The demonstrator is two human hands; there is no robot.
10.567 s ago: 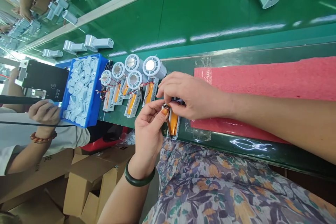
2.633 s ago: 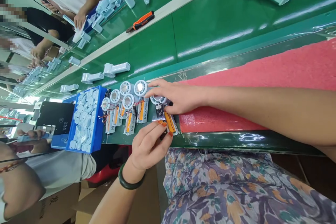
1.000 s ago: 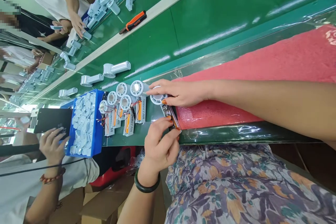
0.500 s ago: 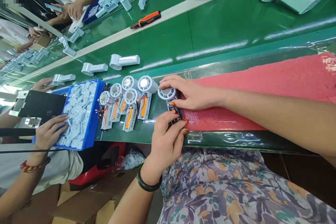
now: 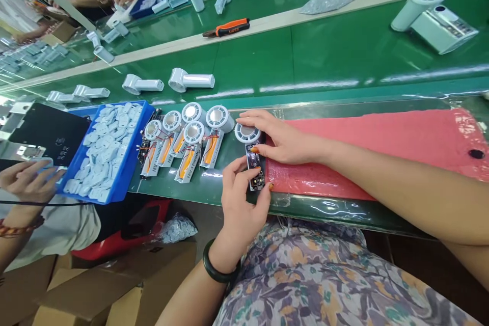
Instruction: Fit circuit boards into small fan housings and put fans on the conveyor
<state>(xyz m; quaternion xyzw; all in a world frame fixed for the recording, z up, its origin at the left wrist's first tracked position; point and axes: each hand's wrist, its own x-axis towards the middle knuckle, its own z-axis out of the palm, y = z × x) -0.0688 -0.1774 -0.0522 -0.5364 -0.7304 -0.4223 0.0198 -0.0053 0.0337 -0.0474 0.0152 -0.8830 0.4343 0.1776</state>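
Left hand (image 5: 240, 204) is grasping a dark circuit board (image 5: 255, 173), fingertips pinching it from both long edges. Can't tell if the board is lifted off the belt. A jade bangle (image 5: 218, 263) sits on that wrist.

Right hand (image 5: 290, 135) is not clenched: its fingers lie over a white round fan head (image 5: 247, 132), which sits just beyond the board. One orange-nailed fingertip (image 5: 254, 149) touches the board's near-top end.

Just left of the hands: a row of five more fan heads (image 5: 193, 132), wired to orange batteries (image 5: 208, 150) on printed "Speed FAN" cards (image 5: 186, 165). Further left, a blue crate (image 5: 133, 137) full of pale blue plastic parts. A co-worker's hand (image 5: 28, 181) is past the crate, beside a black tablet (image 5: 49, 132).

Right of the hands, under the right forearm: a pink foam mat (image 5: 362, 153) on a green conveyor belt (image 5: 252, 61). Beyond the hands on the belt: assembled white fan bodies (image 5: 191, 80) and orange-handled cutters (image 5: 229, 28). Below the hands: a floral garment (image 5: 305, 280) and cardboard boxes (image 5: 114, 285).
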